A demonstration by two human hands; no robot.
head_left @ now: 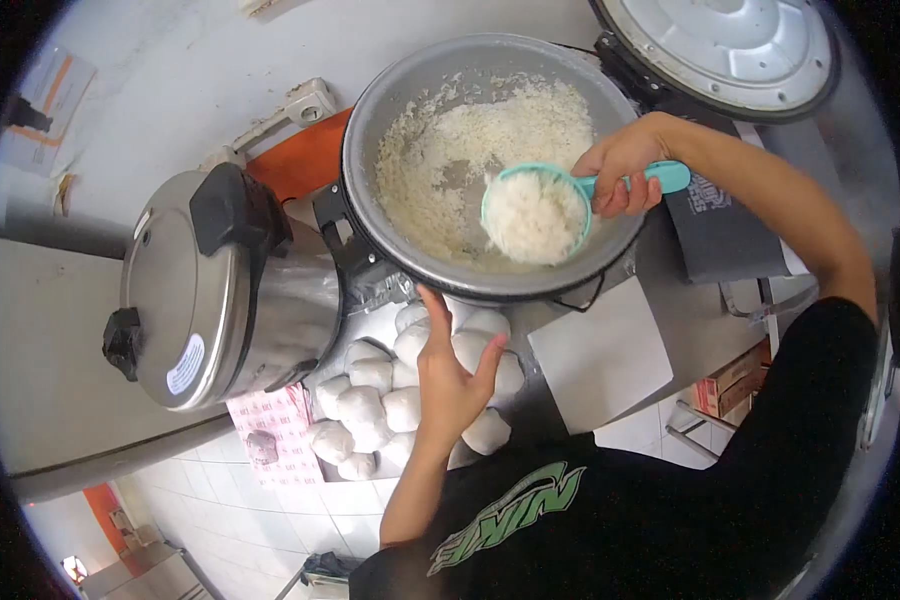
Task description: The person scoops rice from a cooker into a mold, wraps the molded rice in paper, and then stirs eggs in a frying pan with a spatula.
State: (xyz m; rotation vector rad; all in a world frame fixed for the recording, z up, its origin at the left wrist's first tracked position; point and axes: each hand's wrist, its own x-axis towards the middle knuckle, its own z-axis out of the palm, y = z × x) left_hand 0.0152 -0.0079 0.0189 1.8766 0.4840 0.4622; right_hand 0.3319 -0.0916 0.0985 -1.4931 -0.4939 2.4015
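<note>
My right hand (626,168) grips the handle of a turquoise rice scoop (670,177). The scoop's bowl is heaped with cooked white rice (537,217) and is held over the large rice cooker pot (490,50). More rice (510,122) lies inside that pot, some of it stuck along the wall, with a barer patch in the middle. Below the pot's near rim is my left hand (453,385), its thumb and fingers apart and nothing held in it. Several white rounded packets (360,408) are piled around and under my left hand.
A closed steel rice cooker (185,290) with black fittings stands on the left. The pot's lid (730,45) is raised at the back right. A white sheet (602,352) lies on the counter beside the packets, and pink printed paper (280,425) lies at the counter's front left.
</note>
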